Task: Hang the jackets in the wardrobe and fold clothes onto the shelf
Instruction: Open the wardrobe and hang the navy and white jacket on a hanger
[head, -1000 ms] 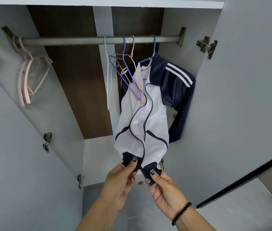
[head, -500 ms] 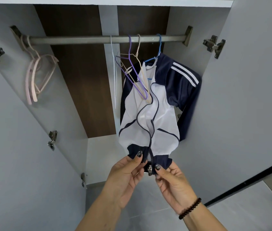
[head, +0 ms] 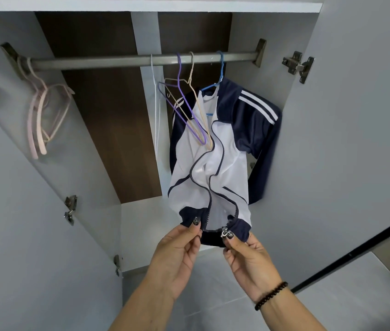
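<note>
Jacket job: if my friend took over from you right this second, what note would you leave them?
Left hand: pinches the left side of the jacket hem.
Right hand: pinches the right side at the zipper pull.
The jacket hangs on the blue hanger on the rail; its zip is open.
Spare hangers hang beside it; pink hangers hang at the rail's left end.
Left: join the zip ends if you want it closed. No folded clothes in view.

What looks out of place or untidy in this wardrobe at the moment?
The jacket on the blue hanger hangs unzipped, its front edges wavy. The left hand and right hand pinch the two hem corners apart. Pink hangers bunch crookedly at the left end of the rail.
</note>
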Demonstrator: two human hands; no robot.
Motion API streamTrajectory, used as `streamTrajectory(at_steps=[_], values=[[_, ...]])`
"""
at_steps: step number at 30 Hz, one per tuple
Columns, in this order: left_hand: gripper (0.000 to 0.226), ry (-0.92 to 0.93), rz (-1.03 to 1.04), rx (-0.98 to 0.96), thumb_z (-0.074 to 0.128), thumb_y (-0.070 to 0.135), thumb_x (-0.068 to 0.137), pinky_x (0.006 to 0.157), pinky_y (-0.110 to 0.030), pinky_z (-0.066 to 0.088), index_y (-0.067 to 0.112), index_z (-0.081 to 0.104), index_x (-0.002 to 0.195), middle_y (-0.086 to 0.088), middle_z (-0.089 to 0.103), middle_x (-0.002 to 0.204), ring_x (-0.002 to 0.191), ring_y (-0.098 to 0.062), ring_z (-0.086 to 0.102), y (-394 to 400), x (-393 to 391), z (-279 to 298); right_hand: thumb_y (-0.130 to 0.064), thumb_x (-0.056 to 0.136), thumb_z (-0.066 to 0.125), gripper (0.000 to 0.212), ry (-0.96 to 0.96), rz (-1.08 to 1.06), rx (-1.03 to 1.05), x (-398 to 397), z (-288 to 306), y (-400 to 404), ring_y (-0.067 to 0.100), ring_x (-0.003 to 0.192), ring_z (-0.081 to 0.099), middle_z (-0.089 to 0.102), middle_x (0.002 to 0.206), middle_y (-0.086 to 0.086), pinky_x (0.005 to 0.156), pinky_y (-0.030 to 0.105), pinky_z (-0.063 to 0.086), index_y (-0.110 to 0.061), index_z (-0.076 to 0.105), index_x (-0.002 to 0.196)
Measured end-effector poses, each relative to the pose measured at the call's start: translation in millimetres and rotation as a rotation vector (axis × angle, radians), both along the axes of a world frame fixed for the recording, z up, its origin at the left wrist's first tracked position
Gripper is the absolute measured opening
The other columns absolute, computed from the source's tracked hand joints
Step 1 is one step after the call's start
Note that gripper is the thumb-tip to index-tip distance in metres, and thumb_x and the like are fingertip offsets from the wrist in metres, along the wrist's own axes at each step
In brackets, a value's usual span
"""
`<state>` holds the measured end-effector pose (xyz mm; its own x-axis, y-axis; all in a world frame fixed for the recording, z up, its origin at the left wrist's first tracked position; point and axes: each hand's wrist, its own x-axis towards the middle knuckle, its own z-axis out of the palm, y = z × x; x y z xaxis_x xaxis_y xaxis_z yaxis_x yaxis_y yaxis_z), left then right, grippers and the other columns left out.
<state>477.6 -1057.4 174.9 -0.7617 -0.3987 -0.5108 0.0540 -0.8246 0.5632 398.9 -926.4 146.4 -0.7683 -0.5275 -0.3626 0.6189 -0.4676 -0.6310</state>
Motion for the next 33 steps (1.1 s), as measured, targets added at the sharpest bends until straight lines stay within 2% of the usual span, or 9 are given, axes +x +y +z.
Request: streamTrajectory(at_steps=[4,11,18,27,33], values=[[0.002,-0.004,-0.023,-0.036,0.075,0.007,0.066,0.056,-0.015,0.054,0.008,0.076,0.067,-0.007,0.069,0.074,0.063,-0.007,0.066,-1,-1,1,0.008,0.067,0.066,0.024,-0.053,0.046,-0.063,12,6,-8,0.015,0.064,0.069,0.072,0.083,0.012,0.056,0.022,0.056,-0.005,0.075,0.085],[0.011,-0.004,-0.019,-0.138,0.081,0.023,0.053,0.052,-0.013,0.046,0.020,0.075,0.061,0.004,0.065,0.065,0.056,-0.001,0.059,-1,-5,6,0.009,0.068,0.065,0.027,-0.078,0.030,-0.111,21,14,-20,0.015,0.068,0.069,0.072,0.086,0.012,0.060,0.022,0.057,-0.005,0.073,0.090],[0.002,0.024,-0.010,-0.182,0.078,0.019,0.062,0.048,-0.013,0.045,0.019,0.076,0.062,0.005,0.065,0.059,0.050,-0.002,0.057,3,-7,6,0.007,0.069,0.065,0.025,-0.098,-0.020,-0.115,24,16,-25,0.014,0.073,0.071,0.073,0.088,0.011,0.062,0.022,0.057,-0.005,0.074,0.089],[0.009,0.030,-0.037,-0.258,0.078,0.022,0.060,0.049,-0.013,0.041,0.017,0.077,0.068,0.004,0.068,0.067,0.052,0.000,0.054,7,-8,4,0.005,0.069,0.068,0.024,-0.098,-0.060,-0.112,21,17,-26,0.014,0.078,0.071,0.074,0.090,0.011,0.067,0.021,0.058,-0.005,0.075,0.090],[0.018,0.003,-0.028,-0.406,0.080,0.030,0.055,0.052,-0.013,0.044,0.017,0.075,0.066,-0.003,0.071,0.073,0.056,-0.002,0.058,7,-12,2,0.004,0.068,0.067,0.026,-0.127,-0.104,-0.071,19,18,-24,0.013,0.077,0.072,0.074,0.090,0.010,0.067,0.021,0.058,-0.003,0.071,0.093]])
